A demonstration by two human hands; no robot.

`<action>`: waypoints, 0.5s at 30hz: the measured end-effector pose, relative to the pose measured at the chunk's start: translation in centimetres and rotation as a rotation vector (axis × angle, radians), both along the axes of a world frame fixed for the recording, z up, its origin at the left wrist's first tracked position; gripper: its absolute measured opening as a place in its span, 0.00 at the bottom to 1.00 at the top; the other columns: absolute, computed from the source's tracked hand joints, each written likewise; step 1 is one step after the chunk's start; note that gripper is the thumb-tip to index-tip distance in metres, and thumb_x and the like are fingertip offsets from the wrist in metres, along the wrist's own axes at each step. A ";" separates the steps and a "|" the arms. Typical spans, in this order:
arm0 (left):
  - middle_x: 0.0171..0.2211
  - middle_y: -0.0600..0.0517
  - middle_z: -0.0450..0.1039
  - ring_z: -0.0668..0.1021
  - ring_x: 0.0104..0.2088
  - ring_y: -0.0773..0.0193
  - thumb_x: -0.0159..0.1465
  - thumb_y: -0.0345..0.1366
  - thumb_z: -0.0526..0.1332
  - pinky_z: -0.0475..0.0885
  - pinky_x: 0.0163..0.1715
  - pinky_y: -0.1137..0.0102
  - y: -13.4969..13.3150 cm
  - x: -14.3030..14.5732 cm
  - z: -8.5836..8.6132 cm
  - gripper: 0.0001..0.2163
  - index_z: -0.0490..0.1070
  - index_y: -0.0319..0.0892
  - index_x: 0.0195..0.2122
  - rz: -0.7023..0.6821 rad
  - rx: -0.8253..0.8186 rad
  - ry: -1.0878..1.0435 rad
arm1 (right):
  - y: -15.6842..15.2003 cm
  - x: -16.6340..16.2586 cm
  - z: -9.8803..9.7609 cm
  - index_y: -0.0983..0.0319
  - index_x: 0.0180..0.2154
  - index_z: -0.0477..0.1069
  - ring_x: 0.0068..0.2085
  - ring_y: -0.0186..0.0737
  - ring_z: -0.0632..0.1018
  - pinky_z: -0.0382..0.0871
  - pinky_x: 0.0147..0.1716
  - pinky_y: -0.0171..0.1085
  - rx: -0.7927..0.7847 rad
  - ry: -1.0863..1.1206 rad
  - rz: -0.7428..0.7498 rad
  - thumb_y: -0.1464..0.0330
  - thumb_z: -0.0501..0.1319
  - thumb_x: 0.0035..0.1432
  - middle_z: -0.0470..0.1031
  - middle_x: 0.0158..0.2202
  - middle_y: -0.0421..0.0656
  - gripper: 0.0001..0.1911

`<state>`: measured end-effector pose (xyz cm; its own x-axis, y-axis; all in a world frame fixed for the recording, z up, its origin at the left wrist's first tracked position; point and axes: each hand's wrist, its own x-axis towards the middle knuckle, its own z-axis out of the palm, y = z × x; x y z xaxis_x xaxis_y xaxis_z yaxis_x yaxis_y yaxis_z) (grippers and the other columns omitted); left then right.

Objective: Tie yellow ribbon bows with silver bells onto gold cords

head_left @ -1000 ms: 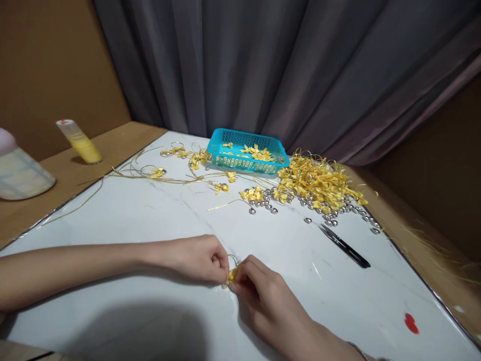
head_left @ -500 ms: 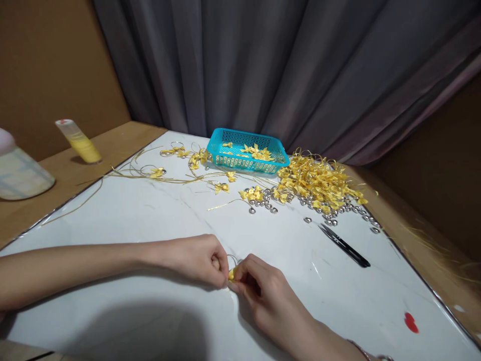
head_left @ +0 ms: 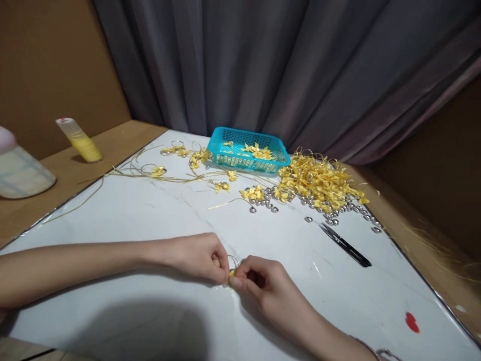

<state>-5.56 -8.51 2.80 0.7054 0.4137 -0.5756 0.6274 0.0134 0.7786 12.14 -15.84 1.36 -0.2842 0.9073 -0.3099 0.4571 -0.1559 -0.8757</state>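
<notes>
pinching one yellow bow from either side, the left hand and right hand have fingertips closed on it. beyond the fingers, a blue basket holds loose bows; far left of them, a tube holds something yellow.

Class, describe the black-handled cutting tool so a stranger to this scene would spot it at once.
On the white tabletop, find the big heap of yellow bows at the far right. Just nearer than the silver beads along its front edge lies a cutting tool, blades toward the heap. Its black handles set it apart from the small bows and beads nearby.
</notes>
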 end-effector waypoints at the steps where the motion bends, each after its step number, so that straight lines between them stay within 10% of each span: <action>1: 0.17 0.58 0.60 0.58 0.18 0.73 0.50 0.37 0.58 0.52 0.15 0.77 0.0 -0.1 -0.1 0.10 0.75 0.38 0.28 0.003 -0.005 -0.003 | 0.0 0.0 0.0 0.64 0.26 0.68 0.25 0.32 0.62 0.56 0.25 0.34 -0.015 0.005 -0.002 0.67 0.56 0.54 0.65 0.22 0.39 0.08; 15: 0.18 0.58 0.61 0.59 0.18 0.73 0.49 0.37 0.58 0.51 0.16 0.76 0.6 0.0 -0.3 0.10 0.75 0.38 0.29 0.061 0.007 -0.028 | 0.8 1.1 0.5 0.62 0.31 0.63 0.25 0.31 0.66 0.59 0.24 0.31 0.146 0.033 0.111 0.75 0.56 0.52 0.65 0.25 0.38 0.04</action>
<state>-5.60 -7.92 2.53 0.6948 0.4604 -0.5526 0.6033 0.0452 0.7962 13.25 -15.07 1.84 -0.3928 0.9046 -0.1657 0.4353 0.0242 -0.9000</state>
